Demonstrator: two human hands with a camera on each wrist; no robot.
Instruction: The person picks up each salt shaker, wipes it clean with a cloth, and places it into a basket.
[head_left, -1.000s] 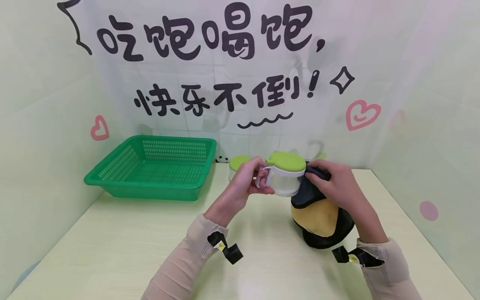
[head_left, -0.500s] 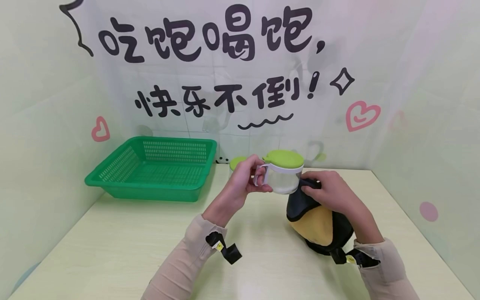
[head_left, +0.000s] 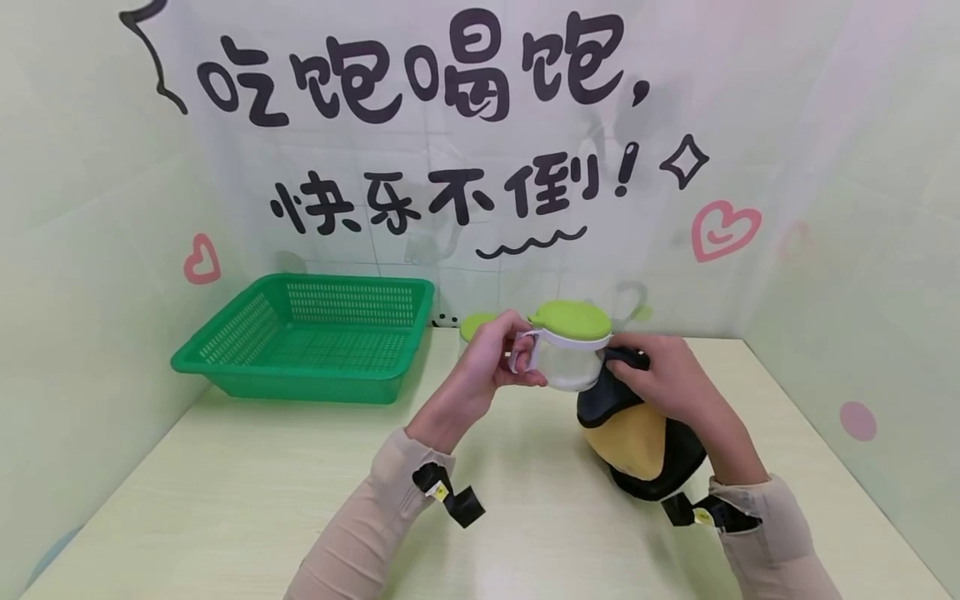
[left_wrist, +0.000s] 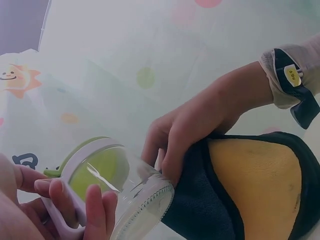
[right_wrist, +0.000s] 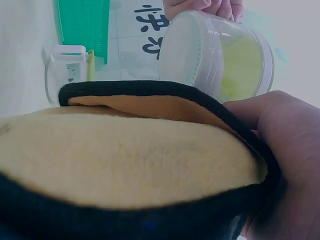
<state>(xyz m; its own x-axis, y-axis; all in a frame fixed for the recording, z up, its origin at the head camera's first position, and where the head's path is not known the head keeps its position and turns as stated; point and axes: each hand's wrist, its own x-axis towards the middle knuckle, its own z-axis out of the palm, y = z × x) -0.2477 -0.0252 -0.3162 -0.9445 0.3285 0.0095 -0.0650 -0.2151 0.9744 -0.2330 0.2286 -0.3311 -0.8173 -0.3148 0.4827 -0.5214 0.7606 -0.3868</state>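
Observation:
My left hand [head_left: 491,358] grips the white handle of a clear glass seasoning jar [head_left: 566,365]. Its green lid [head_left: 573,320] is down, and it is held tilted above the table. In the right hand [head_left: 675,375], fingers and thumb pinch a dark blue and yellow cloth mitt [head_left: 626,442] with black edging. The left wrist view shows the mitt's dark part [left_wrist: 195,195] against the jar's base edge. In the right wrist view, the mitt's plush yellow side [right_wrist: 125,155] fills the foreground and hides most of the right hand's fingers.
A second green-lidded jar [head_left: 472,323] stands at the back, mostly hidden behind my left hand. The green plastic basket [head_left: 390,387] sits at the back left of the pale table [head_left: 300,492]. A printed curtain [head_left: 337,150] closes off the back.
My right hand moved the mitt down and left along the jar's side, then slightly back up. The left hand holds the jar nearly still, with a small shift.

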